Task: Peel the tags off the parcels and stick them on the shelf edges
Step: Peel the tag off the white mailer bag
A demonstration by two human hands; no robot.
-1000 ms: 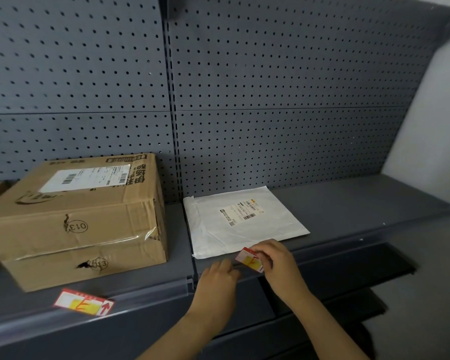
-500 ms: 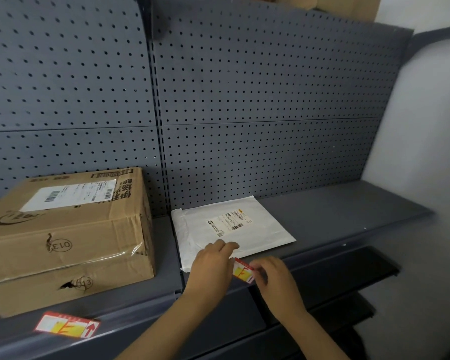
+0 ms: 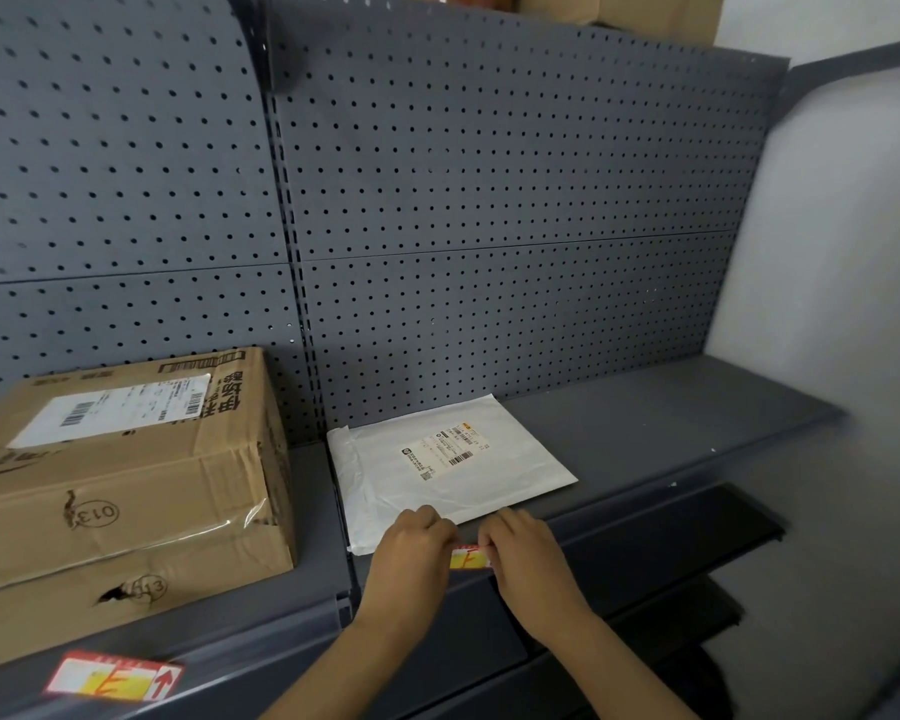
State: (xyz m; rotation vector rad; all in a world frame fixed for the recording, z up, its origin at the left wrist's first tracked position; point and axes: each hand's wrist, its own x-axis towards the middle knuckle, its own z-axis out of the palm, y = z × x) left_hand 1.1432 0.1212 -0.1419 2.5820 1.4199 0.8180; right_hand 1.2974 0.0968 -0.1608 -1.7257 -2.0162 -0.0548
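Head view shows the left hand (image 3: 411, 550) and right hand (image 3: 528, 556) pinching a small tag (image 3: 468, 557) on the shelf edge (image 3: 619, 517).

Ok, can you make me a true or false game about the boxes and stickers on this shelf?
1. Both hands are at the small tag on the shelf edge. True: the left hand and right hand are at its two ends.
2. The cardboard box sits on top of the white mailer. False: it stands beside it, to the left.
3. Another tag is on the edge below the box. True.
4. The mailer has no label. False: a printed label is on top.
5. The box has 013 written on its front. True.
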